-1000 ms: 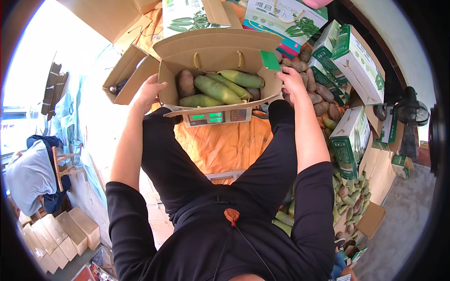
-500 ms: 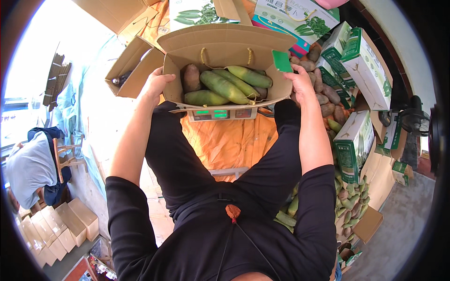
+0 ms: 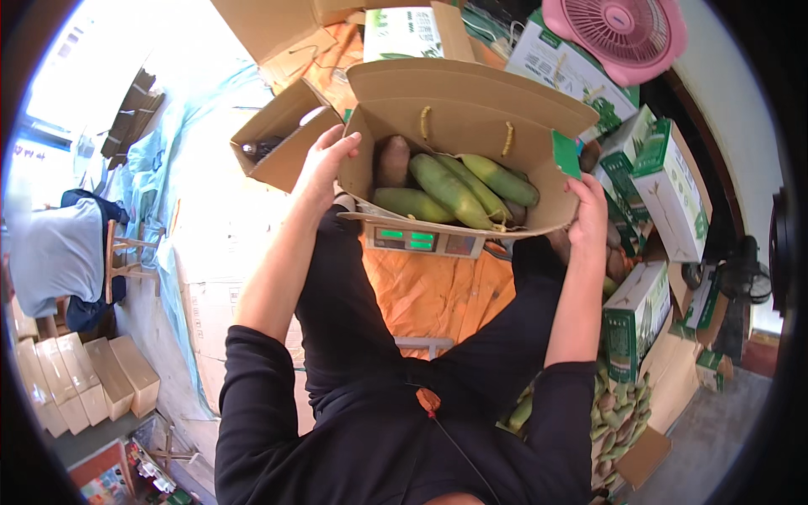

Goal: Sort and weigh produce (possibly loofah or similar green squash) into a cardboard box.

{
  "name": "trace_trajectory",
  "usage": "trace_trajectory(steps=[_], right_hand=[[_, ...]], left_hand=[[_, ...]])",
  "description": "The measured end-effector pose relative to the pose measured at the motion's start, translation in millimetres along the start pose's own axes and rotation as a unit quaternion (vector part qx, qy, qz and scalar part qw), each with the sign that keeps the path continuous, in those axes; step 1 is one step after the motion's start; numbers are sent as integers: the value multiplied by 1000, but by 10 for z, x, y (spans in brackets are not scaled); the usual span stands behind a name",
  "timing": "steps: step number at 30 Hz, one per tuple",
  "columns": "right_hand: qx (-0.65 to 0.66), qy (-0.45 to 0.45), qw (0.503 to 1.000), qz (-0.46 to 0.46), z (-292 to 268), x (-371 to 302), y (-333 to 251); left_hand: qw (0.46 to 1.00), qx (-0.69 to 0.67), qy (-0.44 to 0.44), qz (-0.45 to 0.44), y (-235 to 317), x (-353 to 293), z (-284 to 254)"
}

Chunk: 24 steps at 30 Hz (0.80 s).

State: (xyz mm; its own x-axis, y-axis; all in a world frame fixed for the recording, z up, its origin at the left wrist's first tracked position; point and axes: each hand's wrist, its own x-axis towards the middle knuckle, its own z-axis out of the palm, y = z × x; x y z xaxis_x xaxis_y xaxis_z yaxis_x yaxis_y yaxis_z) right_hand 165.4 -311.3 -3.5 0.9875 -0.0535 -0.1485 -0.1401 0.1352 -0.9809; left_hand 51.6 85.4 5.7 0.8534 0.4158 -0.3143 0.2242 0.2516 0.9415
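- At nine o'clock on the open-topped brown cardboard box (image 3: 471, 88), your bare left hand (image 3: 330, 168) pinches the end wall, thumb over its edge; the outer fingers are partly hidden.
- Between three and four o'clock, your bare right hand (image 3: 589, 206) grips the opposite end wall, just beside a green cardboard tab (image 3: 565, 153).
- Between your hands, the box sits beyond your lap, holding long, smooth green radishes (image 3: 450, 189), with a rough reddish-brown root (image 3: 393, 162) toward ten o'clock.
- At eleven and one on its far wall, two yellow rope handles (image 3: 424, 124) hang free of your fingers.
- At six o'clock, a flat scale (image 3: 421, 241) with lit green digits shows under the near edge; whether it bears the full weight, you cannot tell.
- The step in hand looks like steadying the filled box over the scale; your next move would call for an even, level hold, since the radishes could roll.
- Farther out, orange sheeting (image 3: 421, 295) lies at six, a smaller brown carton (image 3: 295, 139) near ten, a round pink fan (image 3: 619, 34) between one and two, and a heap of green and brownish roots (image 3: 619, 421) at five.
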Motion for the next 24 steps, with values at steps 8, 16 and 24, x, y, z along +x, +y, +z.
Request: trace_trajectory(steps=[8,16,24], right_hand=[[39,-109,993,-16,786,-145,-727],[-10,-242,970,-18,2041,-702,-989],[-36,-361,930,65,3251,-1595,102]], left_hand=[[993,-87,26,72,605,-149,-755],[970,-91,131,185,1067,-1267,-1906],[956,-76,261,107,371,-2676,-3292]])
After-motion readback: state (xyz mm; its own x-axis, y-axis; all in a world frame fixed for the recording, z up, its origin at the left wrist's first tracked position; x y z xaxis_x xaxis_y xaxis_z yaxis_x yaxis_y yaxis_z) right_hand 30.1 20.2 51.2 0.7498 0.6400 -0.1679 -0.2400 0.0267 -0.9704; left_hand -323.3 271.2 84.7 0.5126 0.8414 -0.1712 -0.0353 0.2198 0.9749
